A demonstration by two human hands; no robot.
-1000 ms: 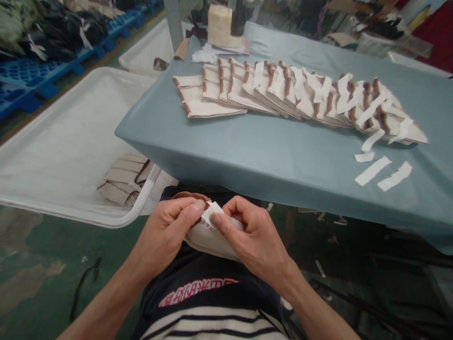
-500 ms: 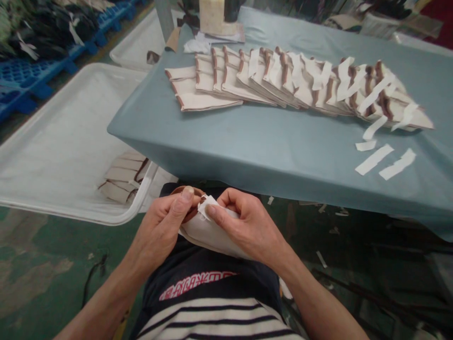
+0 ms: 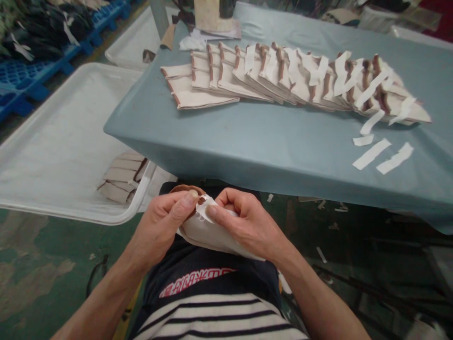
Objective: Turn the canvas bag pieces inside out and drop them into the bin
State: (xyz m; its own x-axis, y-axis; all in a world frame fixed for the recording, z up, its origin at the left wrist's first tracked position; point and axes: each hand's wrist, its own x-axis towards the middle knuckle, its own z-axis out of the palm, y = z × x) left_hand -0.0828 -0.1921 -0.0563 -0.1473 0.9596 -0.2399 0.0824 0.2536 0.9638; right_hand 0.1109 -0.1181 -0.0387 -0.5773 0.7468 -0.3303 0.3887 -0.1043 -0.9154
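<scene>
Over my lap I hold a cream fabric piece (image 3: 208, 233) with a brown edge. My left hand (image 3: 166, 217) is closed on its brown-edged end, thumb on top. My right hand (image 3: 244, 217) pinches a white strip (image 3: 204, 208) against the piece, close to the left thumb. The strip's end looks ragged, with bits of white by the brown edge. The fingers under the fabric are hidden.
A blue-covered table (image 3: 247, 137) stands in front, bearing a fanned row of cream, brown-edged fabric pieces (image 3: 208, 97) and loose white strips (image 3: 371, 154). At left is a white bin (image 3: 46, 141) holding folded pieces (image 3: 123, 177). Scraps lie on the green floor (image 3: 38, 264).
My left thumb has shifted slightly right, toward the white strip. Both hands keep their hold on the fabric piece. The view has tilted a little.
</scene>
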